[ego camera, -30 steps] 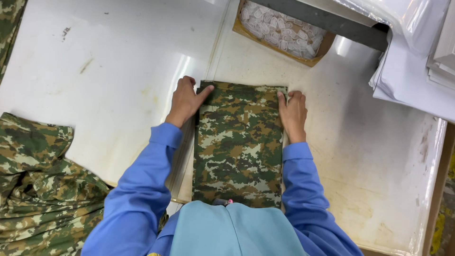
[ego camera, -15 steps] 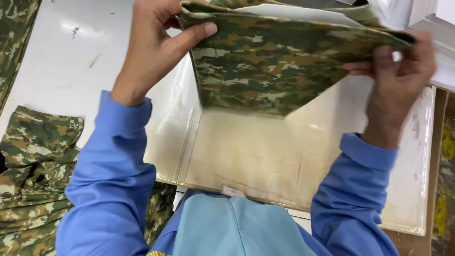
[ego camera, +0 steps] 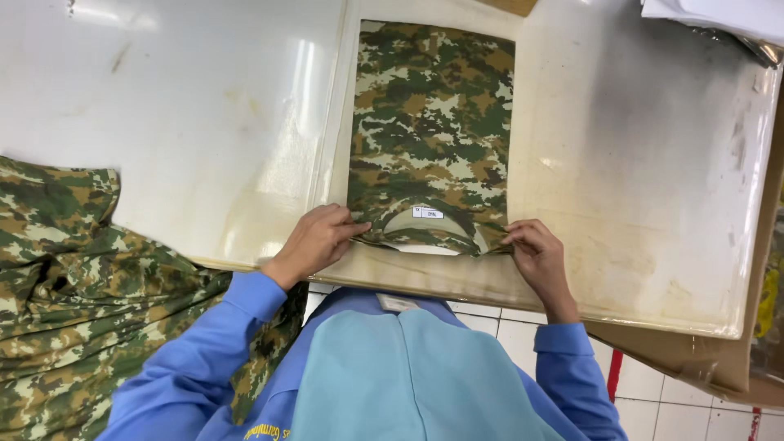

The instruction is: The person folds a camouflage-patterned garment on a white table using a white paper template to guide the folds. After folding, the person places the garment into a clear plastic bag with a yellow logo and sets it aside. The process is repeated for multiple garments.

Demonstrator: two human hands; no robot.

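At lower centre, the left hand (ego camera: 314, 241) and right hand (ego camera: 535, 255) are pinching the near collar corners of the folded camouflage shirt (ego camera: 431, 135), lying mid-frame on the white tabletop (ego camera: 180, 106). Soft, light, limp cloth, likely best gripped at those edges.

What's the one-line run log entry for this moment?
left hand: pinching collar-end corner | right hand: pinching other corner | folded camouflage shirt: flat on white table | loose camouflage garments: left
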